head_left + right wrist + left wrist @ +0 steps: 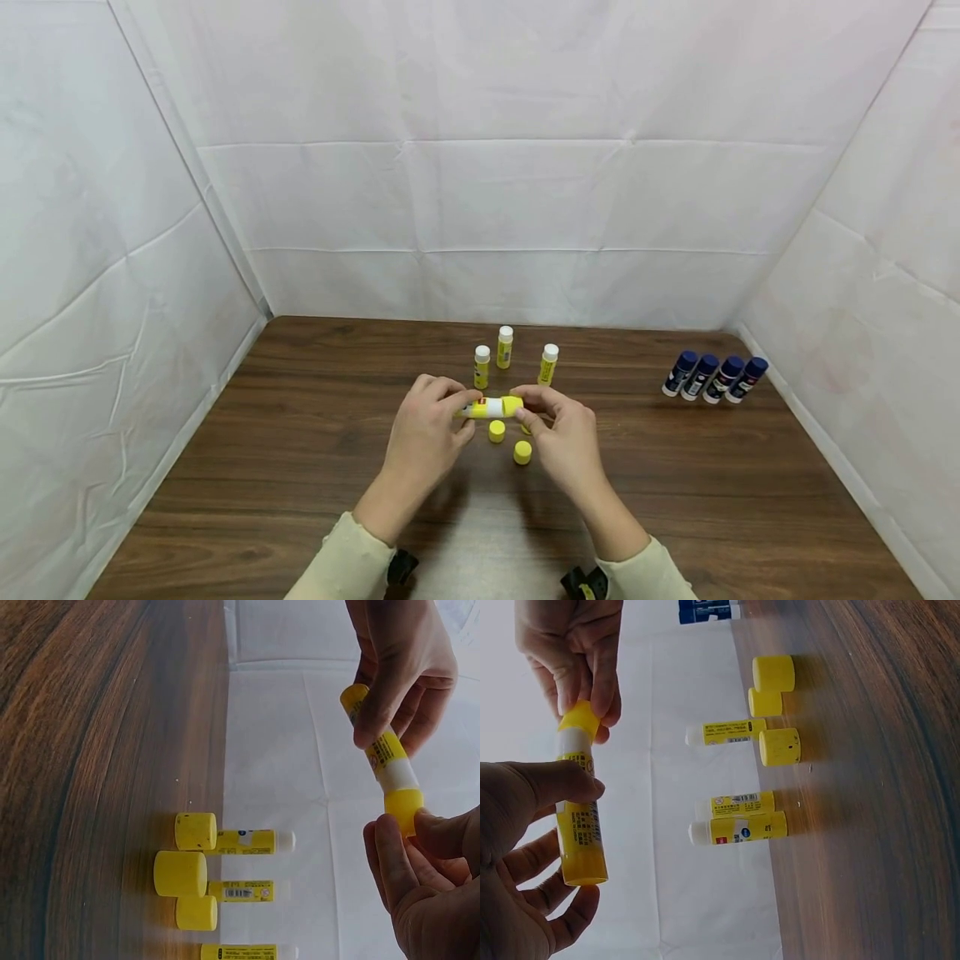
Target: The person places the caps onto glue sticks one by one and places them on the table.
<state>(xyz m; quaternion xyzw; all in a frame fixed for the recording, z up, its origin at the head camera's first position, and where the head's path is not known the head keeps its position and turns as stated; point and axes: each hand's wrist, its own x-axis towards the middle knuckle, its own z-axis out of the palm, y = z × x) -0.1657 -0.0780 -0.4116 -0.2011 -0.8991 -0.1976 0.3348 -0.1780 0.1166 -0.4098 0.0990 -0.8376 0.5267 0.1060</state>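
Observation:
My left hand (pixel 426 433) holds a yellow glue stick (pixel 581 825) by its body, tilted above the table. At the other end my right hand (pixel 564 437) pinches the yellow cap (pixel 403 808), which sits over the tip; a white band shows between cap and body. Behind the hands stand three uncapped yellow glue sticks (pixel 482 372) with white tops. Three loose yellow caps rest on the table below: one cap (pixel 497 431) near the left fingers, another cap (pixel 522 452) closer to me, and a third cap (pixel 527 430) mostly hidden by the right hand.
Several dark blue glue sticks (pixel 701 377) with white bases stand in a row at the right of the brown wooden table (pixel 300 467). White cloth walls (pixel 517 200) enclose the back and both sides.

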